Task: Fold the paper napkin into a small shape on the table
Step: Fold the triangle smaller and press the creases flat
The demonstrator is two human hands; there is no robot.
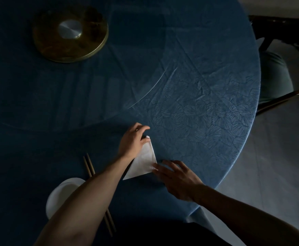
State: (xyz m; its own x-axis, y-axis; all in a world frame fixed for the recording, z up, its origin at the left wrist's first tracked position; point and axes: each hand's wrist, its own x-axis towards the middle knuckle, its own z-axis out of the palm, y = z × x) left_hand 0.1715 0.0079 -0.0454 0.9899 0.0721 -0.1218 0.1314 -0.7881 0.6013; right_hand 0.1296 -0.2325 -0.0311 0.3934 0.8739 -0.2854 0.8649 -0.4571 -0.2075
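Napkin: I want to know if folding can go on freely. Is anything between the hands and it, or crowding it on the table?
Nothing visible is in the way. Both the left hand and right hand already touch the napkin. The chopsticks and white dish lie apart to its left.

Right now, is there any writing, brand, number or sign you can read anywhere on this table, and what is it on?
None can be read.
Napkin: plain white, no print visible.
Gold disc: no lettering shows; it is dim.
White dish and chopsticks: no marks visible.
Tablecloth: only a fan-like line pattern, no words.
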